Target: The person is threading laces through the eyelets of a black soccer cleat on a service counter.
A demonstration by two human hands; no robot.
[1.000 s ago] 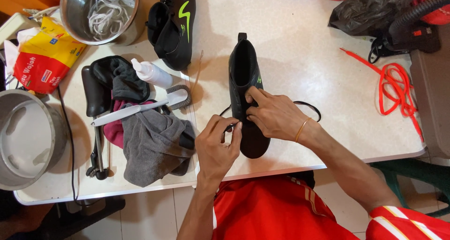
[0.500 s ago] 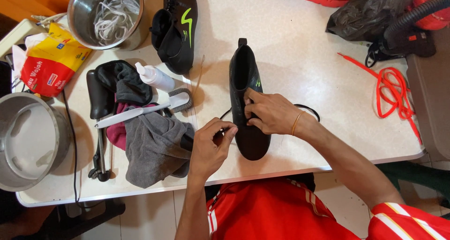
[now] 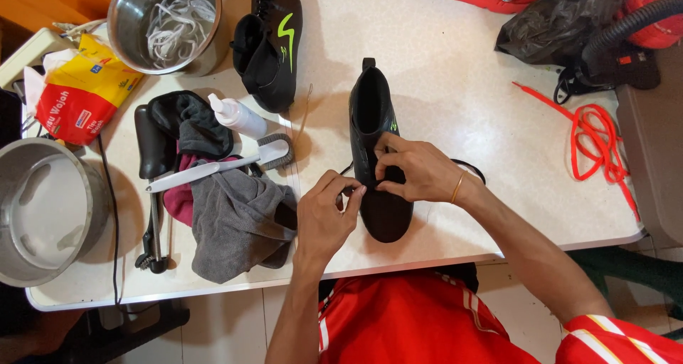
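Observation:
A black high-top shoe with green marks lies on the white table, toe toward me. My right hand rests over its laced middle, fingers pinching at the eyelets. My left hand sits just left of the shoe, thumb and fingers pinched on a thin black lace. The lace's other part loops out past my right wrist. The second black shoe lies farther back.
Left of my hands lie a grey cloth, a white brush, a small white bottle and a dark cloth. A steel bowl holds white laces. A large pot, a yellow-red packet, red laces and a black bag surround them.
My left hand has shifted slightly right and closer to the shoe, still pinching the lace. My right hand stays on the shoe's laced part, fingers working.

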